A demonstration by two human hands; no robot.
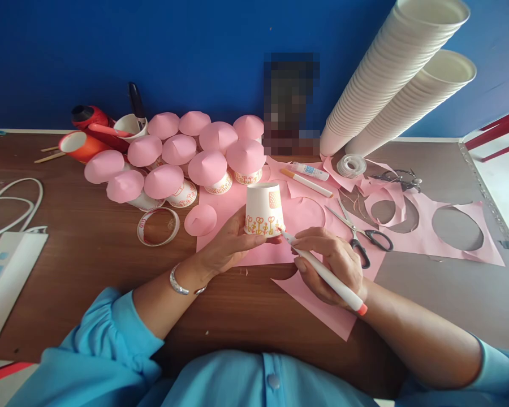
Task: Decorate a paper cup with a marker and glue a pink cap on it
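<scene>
My left hand (231,242) grips an upside-down white paper cup (263,208) near its rim, holding it on pink paper (275,249). Small orange flower shapes run round the cup's lower edge, and an orange patch sits higher up. In my right hand (333,264) I hold a white marker with an orange end (322,272). Its tip touches the cup's lower right side.
Several cups with pink paper cone tops (182,161) crowd the back of the wooden table. Scissors (360,233), a glue tube (309,170), another marker (307,182), a tape roll (158,226) and cut pink sheets (445,232) lie around. Two tall cup stacks (398,73) lean at right. A power strip (4,271) is at left.
</scene>
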